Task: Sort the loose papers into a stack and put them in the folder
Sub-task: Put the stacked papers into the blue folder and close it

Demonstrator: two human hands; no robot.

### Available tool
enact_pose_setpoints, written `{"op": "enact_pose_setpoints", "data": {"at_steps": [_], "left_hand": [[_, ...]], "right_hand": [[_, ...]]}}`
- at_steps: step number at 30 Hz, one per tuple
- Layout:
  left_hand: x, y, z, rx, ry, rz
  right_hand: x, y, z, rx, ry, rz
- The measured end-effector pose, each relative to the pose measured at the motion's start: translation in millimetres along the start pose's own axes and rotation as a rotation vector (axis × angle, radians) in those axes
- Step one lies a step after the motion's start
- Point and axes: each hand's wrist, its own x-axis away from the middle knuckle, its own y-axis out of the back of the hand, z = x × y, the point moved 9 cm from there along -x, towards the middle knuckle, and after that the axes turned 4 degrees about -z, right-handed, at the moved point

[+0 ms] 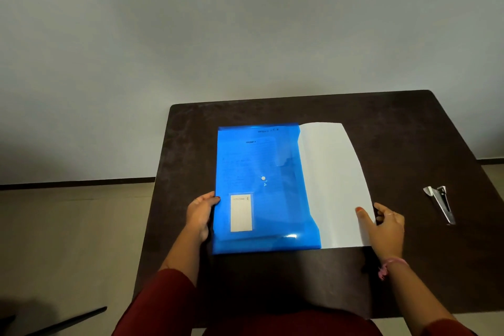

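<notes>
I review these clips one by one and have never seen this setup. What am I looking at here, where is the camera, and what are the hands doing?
No machine here: a person wears one camera on the head, looking down at a dark brown table. A translucent blue plastic folder lies there with white paper sheets partly slid in from its right side. The left hand holds the folder's left edge; the right hand pinches the paper's right edge. A metal stapler lies apart at the right.
</notes>
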Motion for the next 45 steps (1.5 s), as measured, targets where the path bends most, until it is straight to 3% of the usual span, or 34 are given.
{"op": "enact_pose_setpoints", "data": {"at_steps": [3, 11, 20, 27, 31, 33, 37, 45], "left_hand": [[2, -1, 2, 0.016, -0.007, -0.030], [6, -9, 7, -0.051, -0.034, -0.097], [21, -23, 14, -0.045, -0.038, -0.129], [25, -23, 21, 0.040, -0.065, -0.275], [27, -23, 20, -0.013, -0.107, -0.348], [28, -27, 19, -0.071, -0.141, -0.373], [33, -36, 26, -0.140, -0.157, -0.409], [36, -57, 26, -0.185, -0.166, -0.276]], "right_hand": [[-7, 1, 7, 0.010, -0.041, 0.004], [-25, -20, 29, 0.076, 0.031, 0.201], [-25, -34, 57, -0.250, -0.021, 0.465], [-45, -25, 66, -0.247, -0.071, 0.612], [-51, -27, 64, -0.122, 0.060, 0.668], [-56, -28, 58, 0.014, 0.169, 0.600], [-66, -9, 51, 0.369, 0.281, 0.284], [-76, -4, 41, 0.477, 0.284, 0.332]]}}
